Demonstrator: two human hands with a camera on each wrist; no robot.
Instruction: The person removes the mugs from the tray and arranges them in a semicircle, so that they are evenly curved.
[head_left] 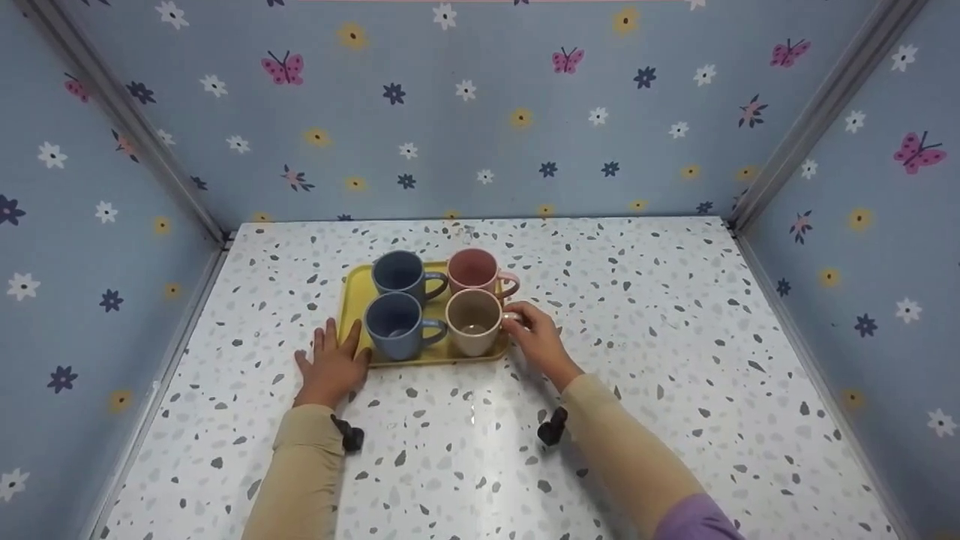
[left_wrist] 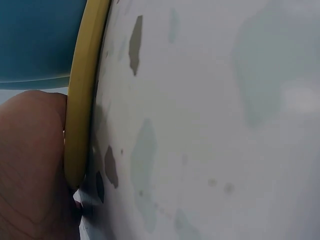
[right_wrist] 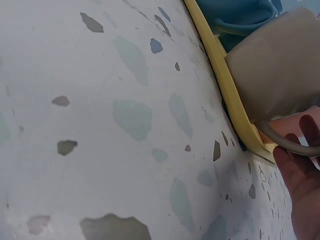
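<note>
On a yellow tray [head_left: 351, 304] stand two blue mugs, a front one [head_left: 394, 330] and a back one [head_left: 398, 271], with a pink mug [head_left: 474, 270] and a beige mug [head_left: 474, 322] to their right. My right hand [head_left: 541, 341] pinches the handle of the beige mug at the front right corner. In the right wrist view, thumb and fingers meet around that handle [right_wrist: 287, 144], the mug's base hidden by the tray rim. With fingers spread, my left hand [head_left: 331, 371] rests at the tray's front left corner, touching its rim [left_wrist: 82, 100].
The tray sits on a white speckled tabletop [head_left: 637, 315]. Blue panels with flowers and butterflies [head_left: 480, 112] rise at the back, left and right. A black wrist device [head_left: 553, 427] sits by the right sleeve, another [head_left: 349, 435] by the left.
</note>
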